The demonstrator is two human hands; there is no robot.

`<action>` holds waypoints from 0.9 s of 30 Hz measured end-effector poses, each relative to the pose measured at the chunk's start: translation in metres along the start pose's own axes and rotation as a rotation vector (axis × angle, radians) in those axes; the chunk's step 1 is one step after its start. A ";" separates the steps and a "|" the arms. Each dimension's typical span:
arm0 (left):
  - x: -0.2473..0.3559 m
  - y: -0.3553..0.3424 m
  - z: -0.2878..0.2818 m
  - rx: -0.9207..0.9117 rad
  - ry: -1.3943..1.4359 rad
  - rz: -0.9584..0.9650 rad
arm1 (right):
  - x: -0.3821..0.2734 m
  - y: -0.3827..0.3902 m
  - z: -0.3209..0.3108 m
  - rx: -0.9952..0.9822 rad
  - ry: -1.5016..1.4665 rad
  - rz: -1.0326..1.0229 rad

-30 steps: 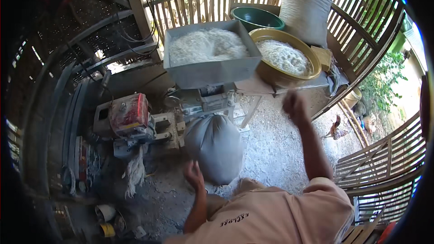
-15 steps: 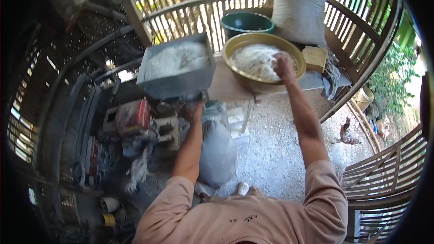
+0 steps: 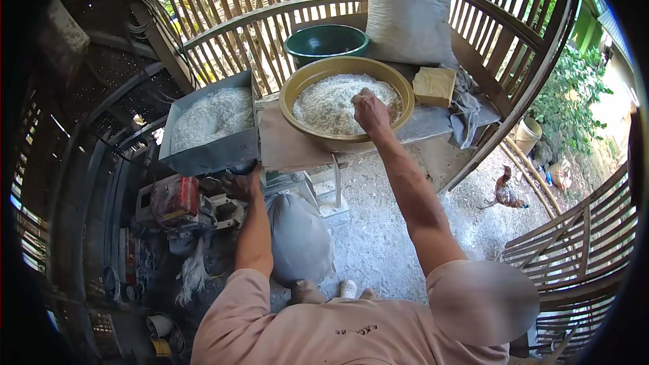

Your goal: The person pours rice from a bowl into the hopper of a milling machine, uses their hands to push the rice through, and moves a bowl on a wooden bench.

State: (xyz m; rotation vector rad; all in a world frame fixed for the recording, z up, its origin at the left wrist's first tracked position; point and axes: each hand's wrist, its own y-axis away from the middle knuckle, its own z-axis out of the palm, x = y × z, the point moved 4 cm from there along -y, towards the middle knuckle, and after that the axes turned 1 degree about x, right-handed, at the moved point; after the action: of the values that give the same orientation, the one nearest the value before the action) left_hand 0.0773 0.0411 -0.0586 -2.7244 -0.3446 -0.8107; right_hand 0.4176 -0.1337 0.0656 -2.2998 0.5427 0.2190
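Observation:
My right hand [image 3: 370, 111] is closed over the white, coarse grain heaped in a yellow basin [image 3: 304, 78] on the table; what it holds, if anything, is too small to make out. My left hand [image 3: 242, 184] is beneath the grey metal hopper [image 3: 213, 152], fingers curled against a dark machine part I cannot make out. The hopper holds more white, crumbly grain. Under that hand, a full grey sack [image 3: 301, 240] stands on the dusty floor against the mill.
A green basin [image 3: 326, 42], a tall pale sack [image 3: 409, 7], a yellow block [image 3: 433, 84] and grey cloth [image 3: 466, 122] crowd the bench [image 3: 287, 145]. A dusty red engine [image 3: 176, 199] sits at left. A chicken [image 3: 507, 189] stands right, near a bucket [image 3: 527, 134] and slatted railing.
My right hand has risen from above the floor into the yellow basin. My left hand has moved up from beside the full sack to under the hopper. The view has shifted.

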 end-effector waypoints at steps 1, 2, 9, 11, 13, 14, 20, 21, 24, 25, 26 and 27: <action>-0.001 -0.001 0.004 0.045 -0.017 0.016 | -0.002 -0.002 -0.001 -0.004 -0.007 -0.010; -0.004 -0.002 0.005 0.068 -0.029 0.020 | -0.005 -0.003 -0.002 -0.083 0.015 0.078; -0.004 -0.002 0.005 0.118 -0.001 0.059 | 0.003 -0.001 0.007 -0.018 0.006 -0.081; -0.005 -0.002 0.003 0.064 0.014 0.055 | -0.001 -0.002 0.005 -0.075 -0.102 -0.028; -0.012 -0.004 0.008 0.047 0.004 0.064 | -0.017 -0.003 -0.004 -0.221 -0.130 -0.052; -0.009 -0.005 0.016 0.039 0.008 0.086 | -0.014 -0.003 -0.007 -0.281 -0.122 -0.109; -0.044 -0.032 0.069 -0.068 0.009 0.042 | -0.016 -0.028 0.001 -0.288 -0.327 -0.381; -0.056 -0.033 0.070 -0.123 -0.035 -0.013 | -0.019 -0.041 0.003 -0.315 -0.357 -0.375; -0.034 -0.021 0.046 -0.051 -0.237 0.047 | -0.012 -0.078 -0.019 -0.012 -0.345 -0.334; -0.021 -0.017 0.053 -0.004 -0.251 0.122 | 0.003 -0.084 -0.031 0.113 -0.250 -0.336; -0.031 -0.018 0.046 0.079 -0.281 0.147 | -0.002 -0.082 -0.032 0.199 -0.249 -0.391; -0.053 -0.025 0.051 0.089 -0.292 0.140 | -0.004 -0.075 -0.015 0.143 -0.211 -0.427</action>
State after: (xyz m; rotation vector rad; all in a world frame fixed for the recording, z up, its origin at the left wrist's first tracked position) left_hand 0.0521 0.0733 -0.1242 -2.7454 -0.2385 -0.3514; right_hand 0.4476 -0.0963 0.1246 -2.1593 -0.0429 0.2028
